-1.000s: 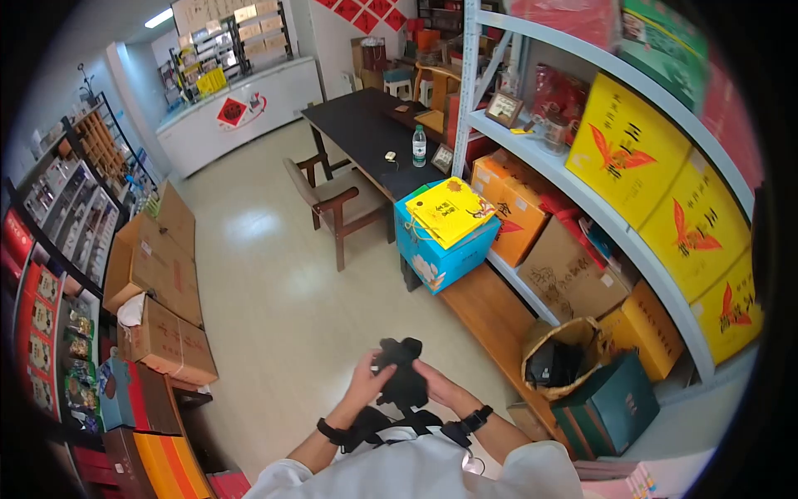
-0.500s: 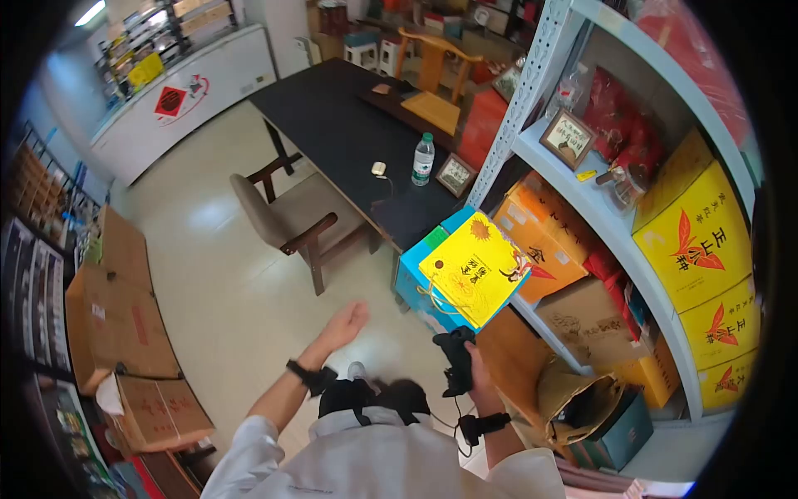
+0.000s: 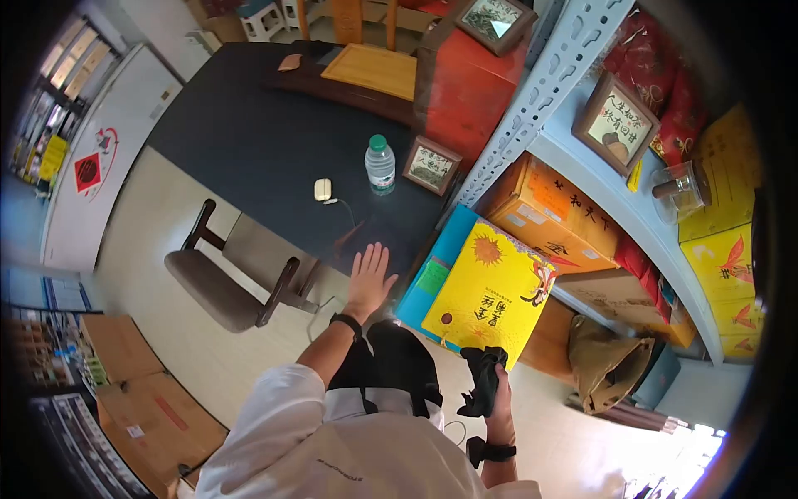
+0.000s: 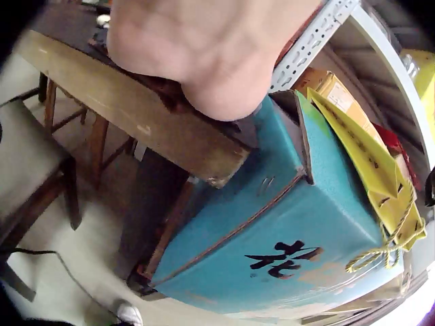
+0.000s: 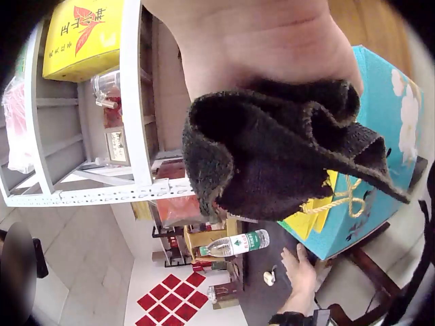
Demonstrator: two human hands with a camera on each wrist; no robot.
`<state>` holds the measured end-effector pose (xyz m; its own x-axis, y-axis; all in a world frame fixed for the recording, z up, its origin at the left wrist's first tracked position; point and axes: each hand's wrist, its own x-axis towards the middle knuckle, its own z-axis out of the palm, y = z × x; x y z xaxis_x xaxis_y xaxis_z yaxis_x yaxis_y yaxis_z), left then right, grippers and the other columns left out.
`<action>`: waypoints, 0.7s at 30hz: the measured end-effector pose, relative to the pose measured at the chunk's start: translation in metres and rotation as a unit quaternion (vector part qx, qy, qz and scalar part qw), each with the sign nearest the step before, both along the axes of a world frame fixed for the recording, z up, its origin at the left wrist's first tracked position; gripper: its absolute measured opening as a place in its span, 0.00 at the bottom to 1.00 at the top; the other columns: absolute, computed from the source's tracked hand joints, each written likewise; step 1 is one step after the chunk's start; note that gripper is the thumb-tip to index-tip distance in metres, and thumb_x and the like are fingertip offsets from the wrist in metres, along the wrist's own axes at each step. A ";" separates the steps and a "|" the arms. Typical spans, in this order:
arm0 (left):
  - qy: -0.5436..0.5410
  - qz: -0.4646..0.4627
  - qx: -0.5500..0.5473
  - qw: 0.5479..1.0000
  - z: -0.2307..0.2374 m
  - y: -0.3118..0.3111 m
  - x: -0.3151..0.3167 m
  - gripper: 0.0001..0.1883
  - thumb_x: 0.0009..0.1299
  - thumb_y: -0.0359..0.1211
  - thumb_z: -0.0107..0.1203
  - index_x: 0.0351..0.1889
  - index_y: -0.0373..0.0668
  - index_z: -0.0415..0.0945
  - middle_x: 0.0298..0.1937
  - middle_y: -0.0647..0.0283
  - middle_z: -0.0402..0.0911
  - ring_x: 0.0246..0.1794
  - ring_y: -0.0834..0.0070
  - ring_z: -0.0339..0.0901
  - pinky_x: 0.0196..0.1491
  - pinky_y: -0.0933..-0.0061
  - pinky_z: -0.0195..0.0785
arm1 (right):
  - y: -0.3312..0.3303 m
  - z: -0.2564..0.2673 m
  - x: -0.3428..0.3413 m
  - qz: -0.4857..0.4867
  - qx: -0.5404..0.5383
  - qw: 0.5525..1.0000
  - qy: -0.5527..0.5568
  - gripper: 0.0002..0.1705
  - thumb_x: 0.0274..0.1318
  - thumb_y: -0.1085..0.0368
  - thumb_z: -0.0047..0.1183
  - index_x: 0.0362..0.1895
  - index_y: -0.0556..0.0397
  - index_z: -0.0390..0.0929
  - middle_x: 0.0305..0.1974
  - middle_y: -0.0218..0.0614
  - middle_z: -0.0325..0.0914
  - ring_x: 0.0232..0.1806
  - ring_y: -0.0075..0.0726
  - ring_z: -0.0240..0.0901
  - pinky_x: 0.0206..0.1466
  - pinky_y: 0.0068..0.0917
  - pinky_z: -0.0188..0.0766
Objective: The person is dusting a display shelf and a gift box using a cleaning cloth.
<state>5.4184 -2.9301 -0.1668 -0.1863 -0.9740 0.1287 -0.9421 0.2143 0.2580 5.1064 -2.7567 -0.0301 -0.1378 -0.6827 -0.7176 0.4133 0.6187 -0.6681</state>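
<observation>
In the head view my left hand (image 3: 371,283) is spread, fingers straight, at the near edge of the dark table (image 3: 249,141); whether it touches the top I cannot tell. A bunched black cloth (image 3: 482,381) is gripped in my right hand (image 3: 501,407), beside the yellow bag (image 3: 490,287) that lies on a blue box (image 3: 453,237). The right wrist view shows the cloth (image 5: 272,149) hanging in folds from that hand. A green-capped bottle (image 3: 380,166), a small white case (image 3: 322,190) and a framed picture (image 3: 431,165) are on the table beyond my left hand.
A chair (image 3: 216,287) stands left of my legs, against the table's near side. Metal shelving (image 3: 573,154) with boxes rises at the right, above an open brown bag (image 3: 611,366). Cardboard boxes (image 3: 158,416) are at the lower left.
My left hand has let go of the black cloth and moved forward to the table's edge. The cloth has gone right in my right hand, and the table and boxes now appear closer.
</observation>
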 end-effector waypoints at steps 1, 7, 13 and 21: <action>0.001 -0.001 0.003 1.000 0.003 -0.002 0.001 0.34 0.72 0.47 0.48 0.70 0.37 0.56 0.74 0.50 0.55 0.75 0.57 0.49 0.73 0.51 0.40 | -0.004 0.006 0.009 -0.024 0.026 0.999 0.009 0.28 0.61 0.41 0.47 0.49 0.52 0.73 0.28 0.32 0.76 0.23 0.30 0.73 0.26 0.26 0.72; 0.249 0.082 0.036 0.964 0.025 -0.021 0.020 0.23 0.72 0.39 0.50 0.58 0.32 0.70 0.54 0.45 0.77 0.58 0.49 0.73 0.62 0.59 0.64 | -0.042 0.023 0.051 -0.073 -0.025 0.997 -0.022 0.29 0.64 0.52 0.50 0.62 0.59 0.67 0.52 0.38 0.76 0.50 0.32 0.74 0.53 0.26 0.71; 0.488 0.182 0.135 0.843 0.055 -0.035 0.100 0.26 0.74 0.44 0.49 0.56 0.28 0.70 0.47 0.44 0.80 0.49 0.56 0.78 0.54 0.63 0.67 | -0.061 0.028 0.098 -0.095 -0.043 0.994 -0.013 0.27 0.65 0.52 0.48 0.59 0.59 0.68 0.48 0.37 0.77 0.44 0.31 0.76 0.45 0.24 0.73; 0.632 0.179 0.256 0.710 0.097 -0.027 0.143 0.21 0.72 0.41 0.56 0.56 0.37 0.72 0.23 0.75 0.70 0.13 0.90 0.59 0.15 0.84 0.51 | -0.093 0.030 0.155 -0.034 -0.027 0.999 0.018 0.23 0.65 0.49 0.48 0.53 0.53 0.73 0.37 0.33 0.79 0.31 0.26 0.76 0.33 0.24 0.78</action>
<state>5.5615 -2.9570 -0.0696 0.0336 -0.9095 -0.4143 0.1399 -0.4061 0.9030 5.2612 -2.8494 0.0002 -0.2103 -0.7088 -0.6733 0.4281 0.5524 -0.7153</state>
